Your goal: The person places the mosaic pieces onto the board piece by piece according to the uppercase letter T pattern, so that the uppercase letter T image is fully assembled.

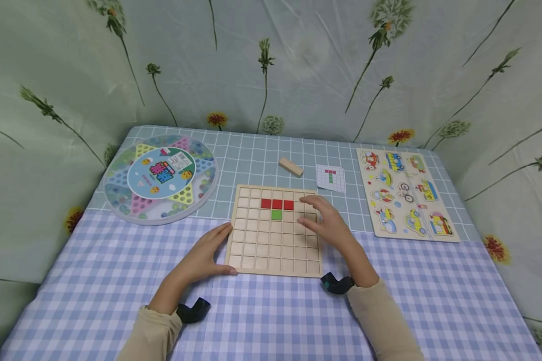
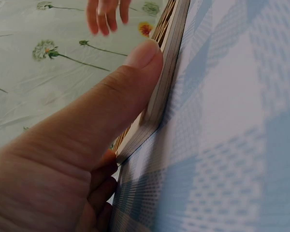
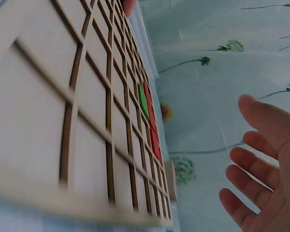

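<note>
A square wooden grid board (image 1: 271,250) lies on the table with three red tiles (image 1: 277,204) in a row and one green tile (image 1: 276,215) below the middle red one. At its near left corner is my left hand (image 1: 206,252), fingers along the left edge and thumb against the front edge, also seen in the left wrist view. Over the board's right part hovers my right hand (image 1: 327,223), thumb and fingers apart with nothing between them. The right wrist view shows those fingers (image 3: 253,164) spread and bare.
Behind the board lie a small wooden block (image 1: 291,167) and a printed pattern card (image 1: 330,178). A round Chinese checkers set (image 1: 198,210) sits at the left, a wooden vehicle puzzle (image 1: 395,204) at the right. Checked cloth (image 1: 262,321) covers the table; a flowered curtain (image 1: 316,75) hangs behind.
</note>
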